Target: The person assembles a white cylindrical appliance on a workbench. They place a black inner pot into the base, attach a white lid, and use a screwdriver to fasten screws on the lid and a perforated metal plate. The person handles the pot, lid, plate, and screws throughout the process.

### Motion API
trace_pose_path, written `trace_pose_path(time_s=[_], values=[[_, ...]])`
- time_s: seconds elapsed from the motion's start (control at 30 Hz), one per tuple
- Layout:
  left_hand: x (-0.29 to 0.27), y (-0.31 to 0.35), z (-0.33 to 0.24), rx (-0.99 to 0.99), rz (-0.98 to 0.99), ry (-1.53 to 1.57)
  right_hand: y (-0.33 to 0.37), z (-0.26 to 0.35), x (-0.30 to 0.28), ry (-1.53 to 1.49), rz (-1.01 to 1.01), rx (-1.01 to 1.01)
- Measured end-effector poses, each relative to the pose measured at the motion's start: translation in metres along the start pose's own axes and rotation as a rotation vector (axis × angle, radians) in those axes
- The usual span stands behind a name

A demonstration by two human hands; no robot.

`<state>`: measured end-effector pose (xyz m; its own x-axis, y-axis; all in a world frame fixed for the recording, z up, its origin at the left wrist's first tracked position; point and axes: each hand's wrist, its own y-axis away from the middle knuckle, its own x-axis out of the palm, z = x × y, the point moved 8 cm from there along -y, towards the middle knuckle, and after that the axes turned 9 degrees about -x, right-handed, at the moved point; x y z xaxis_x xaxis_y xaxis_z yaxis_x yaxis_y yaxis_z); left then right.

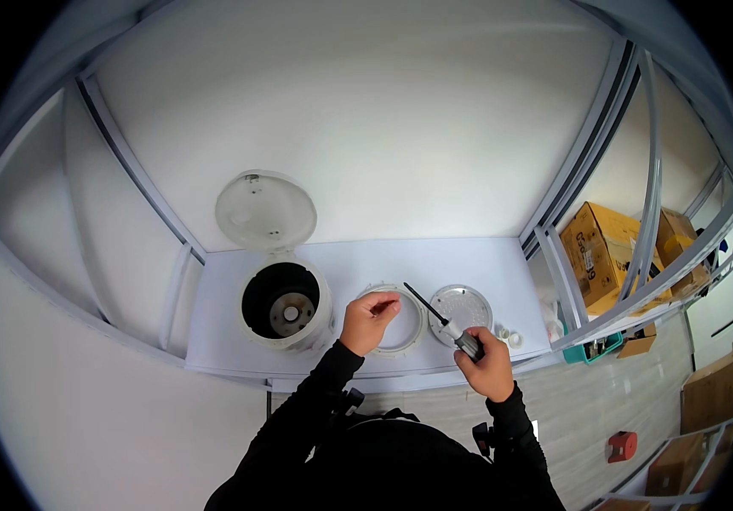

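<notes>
My right hand [489, 366] is wrapped round the grey handle of a screwdriver [471, 345]. Its dark shaft slants up and to the left, with the tip above the far edge of a white ring [418, 330]. Over the left part of that ring is my left hand [368, 324], thumb and fingertips pinched together; whatever they hold, if anything, is too small to make out. A white rice cooker [320, 320] stands to the left, its lid [266, 213] raised and its dark inside showing a round heating plate [292, 314].
A round silvery perforated disc [462, 300] lies right of the ring, partly behind the screwdriver. Small white parts [515, 340] sit by the white table's [435, 251] right end. Metal frame posts flank the table. Cardboard boxes [609, 255], a teal bin [598, 350] and a red stool [622, 446] are at right.
</notes>
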<state>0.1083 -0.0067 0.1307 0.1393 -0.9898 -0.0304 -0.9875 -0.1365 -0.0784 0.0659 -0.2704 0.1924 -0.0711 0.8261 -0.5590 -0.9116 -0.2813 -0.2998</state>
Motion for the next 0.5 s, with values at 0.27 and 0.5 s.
trace_pose_path(time_s=[0.27,0.5], values=[[-0.008,0.007,-0.016,-0.041,0.031,0.087,-0.002,0.013,0.005,-0.039,0.052,-0.1],[-0.013,0.012,-0.026,-0.037,-0.019,0.209,0.001,0.01,0.007,-0.025,0.069,-0.12]])
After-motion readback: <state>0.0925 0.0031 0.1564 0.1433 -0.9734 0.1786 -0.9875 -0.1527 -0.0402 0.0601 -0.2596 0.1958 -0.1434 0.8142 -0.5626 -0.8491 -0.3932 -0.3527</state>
